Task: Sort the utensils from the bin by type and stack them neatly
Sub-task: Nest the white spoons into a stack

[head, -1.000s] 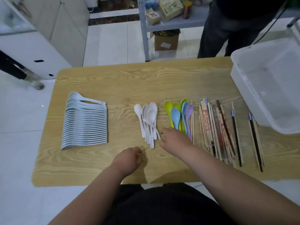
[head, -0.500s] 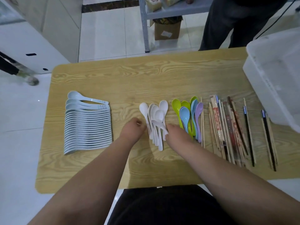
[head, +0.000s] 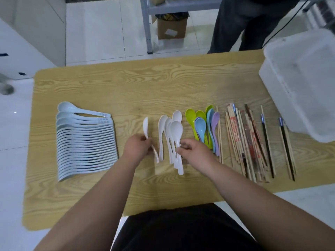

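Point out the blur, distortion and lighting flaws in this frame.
Head view: the wide lens bows the table edges; the white bin at right is smeared; the left hand, right hand and white spoons are fairly sharp; light dim, even.

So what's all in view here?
wooden table: one, light wood, centre.
pale blue soup spoons: roughly two dozen, stacked, left end.
white spoon cluster: about five, white, middle.
single white spoon: one, white, just left of them.
coloured spoons: about six, green, blue, purple, right of middle.
chopsticks: many, wooden and dark, further right.
plastic bin: one, white, right edge.
cardboard box: one, brown, floor beyond.
bystander's legs: one pair, dark trousers, far side.
left hand: pinches the single white spoon.
right hand: fingers curled on the cluster's handles.
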### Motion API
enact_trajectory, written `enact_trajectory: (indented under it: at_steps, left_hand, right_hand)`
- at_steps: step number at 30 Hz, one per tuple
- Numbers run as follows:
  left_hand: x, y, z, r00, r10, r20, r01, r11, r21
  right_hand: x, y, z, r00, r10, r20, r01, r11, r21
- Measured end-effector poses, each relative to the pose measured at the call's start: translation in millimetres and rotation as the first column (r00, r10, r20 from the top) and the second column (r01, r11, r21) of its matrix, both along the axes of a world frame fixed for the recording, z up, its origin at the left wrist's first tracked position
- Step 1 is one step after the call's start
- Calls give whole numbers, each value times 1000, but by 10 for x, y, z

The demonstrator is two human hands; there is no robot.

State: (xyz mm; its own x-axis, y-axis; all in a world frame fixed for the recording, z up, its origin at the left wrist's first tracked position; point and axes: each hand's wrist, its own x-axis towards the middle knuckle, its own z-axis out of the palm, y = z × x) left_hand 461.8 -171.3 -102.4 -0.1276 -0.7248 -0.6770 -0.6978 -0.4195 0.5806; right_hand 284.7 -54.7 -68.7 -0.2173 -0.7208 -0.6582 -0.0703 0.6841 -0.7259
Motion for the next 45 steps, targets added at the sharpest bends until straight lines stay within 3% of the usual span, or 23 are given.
enact_trajectory:
  at_steps: [3, 8, 13, 17, 24, 26, 28, 30, 32, 38, 40, 43, 45]
  left_hand:
    - [128, 258, 299, 935, 234, -267, -181, 961, 207]
    - [198, 532, 497, 852, 270, -449, -99, 925, 368]
    - [173, 698, 596, 838, 305, -452, -138, 921, 365]
    - [229, 759, 541, 784, 414, -462, -196, 872, 450]
    - [406, 749, 395, 721, 517, -462, -231, 807, 544]
    - [469, 725, 327, 720, 533, -445, -257, 800, 542]
    - [531, 687, 280, 729, 550, -406, -304, 793, 528]
    - [600, 645, 250, 741, 566, -362, -345, 783, 518]
    - [675, 596, 207, 751, 567, -340, -360, 782, 509]
    - [851, 470, 73, 764, 567, -308, -384, 783, 490]
    - [877, 442, 56, 775, 554, -303, -376, 791, 483]
    - [884, 411, 67, 790, 536, -299, -363, 801, 476]
    - [862, 387, 92, 779, 542, -316, -361, 799, 481]
  right_hand:
    - [155, -63, 52, 992, -44, 120, 51, 997, -51]
    - [305, -60, 116, 989, 22, 147, -7, 995, -103]
    - [353, 43, 109, 994, 91, 63, -84, 990, -110]
    - [414, 82, 72, 997, 50, 61, -41, 990, -134]
    - [549, 46, -1, 978, 129, 166, -121, 991, -61]
    - [573, 1, -85, 972, 206, 113, -201, 978, -52]
    - [571, -89, -154, 966, 248, -68, -251, 967, -43]
    - [525, -219, -200, 903, 281, -325, -300, 954, -9]
    - [479, -374, -249, 762, 390, -517, -412, 908, 78]
    - [640, -695, -372, 373, 662, -650, -574, 715, 399]
    - [702, -724, -362, 451, 618, -644, -507, 771, 386]
    - [717, -689, -340, 660, 525, -537, -432, 850, 300]
    - [728, -608, -281, 837, 389, -385, -342, 921, 188]
